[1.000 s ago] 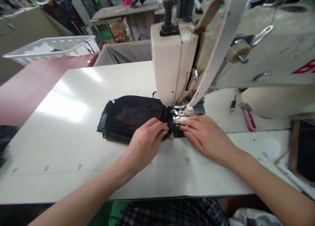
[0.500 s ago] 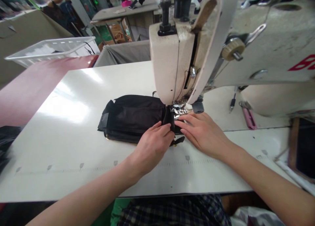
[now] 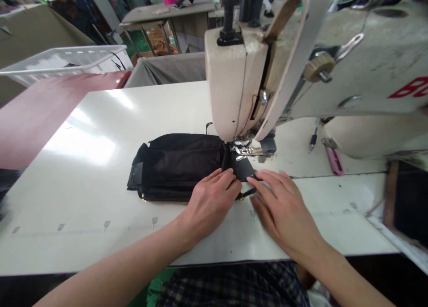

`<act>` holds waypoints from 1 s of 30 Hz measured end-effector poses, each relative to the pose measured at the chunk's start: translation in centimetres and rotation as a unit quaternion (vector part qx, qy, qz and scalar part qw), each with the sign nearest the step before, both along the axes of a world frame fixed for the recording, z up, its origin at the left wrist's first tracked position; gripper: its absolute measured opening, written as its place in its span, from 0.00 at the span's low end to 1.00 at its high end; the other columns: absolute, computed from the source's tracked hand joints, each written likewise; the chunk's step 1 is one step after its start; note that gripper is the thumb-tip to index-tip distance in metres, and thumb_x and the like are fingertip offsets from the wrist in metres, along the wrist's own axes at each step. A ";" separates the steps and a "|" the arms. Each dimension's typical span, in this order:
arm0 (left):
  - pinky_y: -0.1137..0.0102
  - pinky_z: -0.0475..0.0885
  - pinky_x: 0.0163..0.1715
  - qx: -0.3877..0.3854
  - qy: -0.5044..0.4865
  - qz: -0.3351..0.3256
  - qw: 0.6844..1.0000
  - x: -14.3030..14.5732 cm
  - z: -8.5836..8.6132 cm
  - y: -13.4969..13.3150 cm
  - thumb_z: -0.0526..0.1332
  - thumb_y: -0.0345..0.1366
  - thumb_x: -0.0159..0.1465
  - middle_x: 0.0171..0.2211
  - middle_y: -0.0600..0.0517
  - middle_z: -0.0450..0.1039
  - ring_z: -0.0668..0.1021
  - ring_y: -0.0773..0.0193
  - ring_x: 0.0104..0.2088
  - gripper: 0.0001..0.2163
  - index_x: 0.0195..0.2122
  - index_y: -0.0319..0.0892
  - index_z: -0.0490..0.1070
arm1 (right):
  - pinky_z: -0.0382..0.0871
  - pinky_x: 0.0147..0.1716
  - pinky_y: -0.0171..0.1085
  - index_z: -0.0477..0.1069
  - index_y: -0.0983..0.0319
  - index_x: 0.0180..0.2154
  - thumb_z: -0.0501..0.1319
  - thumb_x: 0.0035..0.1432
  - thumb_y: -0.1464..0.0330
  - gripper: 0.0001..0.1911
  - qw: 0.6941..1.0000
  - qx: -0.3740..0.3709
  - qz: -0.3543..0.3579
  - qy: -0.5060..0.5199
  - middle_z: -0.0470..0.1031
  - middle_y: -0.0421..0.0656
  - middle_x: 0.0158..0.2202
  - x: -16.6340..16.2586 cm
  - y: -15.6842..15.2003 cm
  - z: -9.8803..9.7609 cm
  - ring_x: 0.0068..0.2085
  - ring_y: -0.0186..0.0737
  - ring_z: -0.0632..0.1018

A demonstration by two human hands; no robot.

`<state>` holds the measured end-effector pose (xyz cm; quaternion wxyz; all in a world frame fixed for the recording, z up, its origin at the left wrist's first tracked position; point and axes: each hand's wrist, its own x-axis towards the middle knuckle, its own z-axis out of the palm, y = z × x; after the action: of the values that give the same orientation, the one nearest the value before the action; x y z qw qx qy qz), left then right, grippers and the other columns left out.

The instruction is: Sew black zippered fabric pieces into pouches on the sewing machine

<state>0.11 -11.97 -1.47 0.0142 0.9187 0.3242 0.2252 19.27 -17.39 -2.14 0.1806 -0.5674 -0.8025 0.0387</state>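
Note:
A black fabric pouch [image 3: 183, 162] lies flat on the white sewing table, a gold-toothed zipper along its near edge. Its right end runs under the presser foot [image 3: 247, 151] of the sewing machine [image 3: 227, 84]. My left hand [image 3: 216, 202] is closed on the pouch's near right part, fingers curled and thumb mostly hidden. To its right, my right hand [image 3: 286, 204] has its fingers stretched out and apart from the thumb. Its fingertips touch the near corner of a flat black end piece [image 3: 244, 168], beside a short black strap [image 3: 249, 192] at the zipper end.
A pen [image 3: 313, 137] and pink-handled snips [image 3: 333, 157] lie right of the needle. A dark flat object with a brown edge [image 3: 391, 195] is at the far right. Behind on the left stands a white plastic basket [image 3: 60, 59] on a reddish surface [image 3: 36, 104].
My right hand has drawn back from the presser foot towards me, baring the black end piece. My left hand keeps its hold. The view has shifted slightly.

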 end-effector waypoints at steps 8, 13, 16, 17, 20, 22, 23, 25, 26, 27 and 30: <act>0.64 0.73 0.53 -0.001 -0.013 -0.016 1.000 -0.5 -0.8 0.0 0.49 0.29 0.69 0.39 0.48 0.76 0.77 0.62 0.48 0.12 0.40 0.38 0.72 | 0.49 0.63 0.59 0.64 0.65 0.58 0.49 0.62 0.75 0.23 0.996 -0.051 0.068 0.015 0.66 0.50 0.58 0.1 2.1 0.4 0.62 0.49 0.62; 0.64 0.71 0.53 -0.032 -0.023 -0.013 0.999 -0.4 -0.7 0.0 0.49 0.31 0.70 0.35 0.50 0.76 0.78 0.64 0.40 0.12 0.39 0.38 0.72 | 0.49 0.62 0.61 0.62 0.62 0.60 0.50 0.57 0.79 0.28 0.993 -0.055 0.101 0.004 0.66 0.50 0.59 0.3 2.6 0.6 0.61 0.49 0.63; 0.66 0.69 0.49 -0.053 -0.037 -0.003 0.998 -0.3 -0.4 0.0 0.50 0.32 0.70 0.35 0.50 0.75 0.76 0.64 0.40 0.12 0.38 0.38 0.73 | 0.51 0.61 0.61 0.63 0.62 0.59 0.51 0.55 0.80 0.29 0.991 -0.063 0.119 -0.001 0.67 0.50 0.58 0.5 3.2 0.9 0.60 0.49 0.65; 0.66 0.69 0.48 -0.056 -0.041 0.003 0.998 -0.3 -0.4 -0.1 0.51 0.32 0.70 0.35 0.50 0.75 0.75 0.64 0.40 0.11 0.37 0.39 0.73 | 0.52 0.61 0.61 0.63 0.62 0.58 0.51 0.55 0.80 0.29 0.990 -0.062 0.125 -0.004 0.67 0.50 0.58 0.5 3.4 1.0 0.60 0.49 0.65; 0.65 0.66 0.47 -0.044 -0.050 0.026 0.997 -0.3 -0.3 -0.2 0.53 0.32 0.69 0.36 0.50 0.74 0.74 0.64 0.41 0.09 0.37 0.41 0.73 | 0.53 0.61 0.60 0.64 0.61 0.57 0.50 0.54 0.80 0.29 0.988 -0.056 0.146 -0.013 0.67 0.48 0.59 0.7 3.8 1.3 0.60 0.48 0.66; 0.63 0.64 0.51 -0.027 -0.055 0.038 0.997 -0.4 -0.5 -0.3 0.54 0.31 0.68 0.38 0.51 0.74 0.74 0.64 0.44 0.08 0.36 0.42 0.73 | 0.52 0.62 0.60 0.64 0.61 0.57 0.50 0.53 0.80 0.29 0.986 -0.052 0.159 -0.025 0.66 0.46 0.60 0.7 4.1 1.5 0.61 0.47 0.65; 0.62 0.61 0.55 -0.024 -0.054 0.037 0.998 -0.4 -0.5 -0.4 0.55 0.30 0.67 0.39 0.52 0.74 0.74 0.63 0.47 0.08 0.36 0.42 0.73 | 0.52 0.62 0.59 0.64 0.62 0.57 0.51 0.53 0.79 0.29 0.985 -0.049 0.165 -0.032 0.66 0.45 0.61 0.7 4.2 1.5 0.61 0.47 0.65; 0.57 0.52 0.63 -0.029 -0.041 0.027 0.998 -0.5 -0.6 -0.3 0.54 0.28 0.67 0.41 0.52 0.73 0.71 0.61 0.55 0.08 0.36 0.42 0.72 | 0.50 0.63 0.59 0.65 0.63 0.57 0.51 0.54 0.78 0.28 0.983 -0.042 0.174 -0.045 0.65 0.46 0.61 0.7 4.3 1.5 0.61 0.48 0.64; 0.55 0.48 0.65 -0.036 -0.028 0.019 0.999 -0.5 -0.7 -0.2 0.53 0.27 0.67 0.40 0.52 0.73 0.68 0.60 0.58 0.09 0.36 0.42 0.71 | 0.49 0.63 0.60 0.65 0.64 0.57 0.52 0.54 0.78 0.27 0.982 -0.039 0.178 -0.049 0.66 0.46 0.61 0.7 4.4 1.5 0.62 0.48 0.64; 0.53 0.45 0.66 -0.044 -0.012 0.010 0.999 -0.6 -0.6 -0.1 0.52 0.27 0.67 0.40 0.51 0.72 0.66 0.58 0.61 0.09 0.36 0.42 0.71 | 0.48 0.63 0.60 0.65 0.65 0.56 0.52 0.53 0.77 0.27 0.981 -0.039 0.180 -0.053 0.66 0.47 0.61 0.7 4.5 1.6 0.62 0.49 0.64; 0.51 0.49 0.66 -0.056 0.045 -0.014 0.997 -0.7 -0.3 0.4 0.50 0.26 0.66 0.40 0.49 0.70 0.64 0.56 0.62 0.10 0.37 0.42 0.70 | 0.47 0.63 0.60 0.65 0.65 0.57 0.52 0.52 0.77 0.28 0.981 -0.047 0.181 -0.057 0.66 0.46 0.61 0.6 4.7 1.7 0.61 0.49 0.64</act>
<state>-0.55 -11.60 -1.74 0.0539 0.9301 0.3237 0.1649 19.86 -12.71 -0.45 0.0978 -0.4223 -0.8980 0.0756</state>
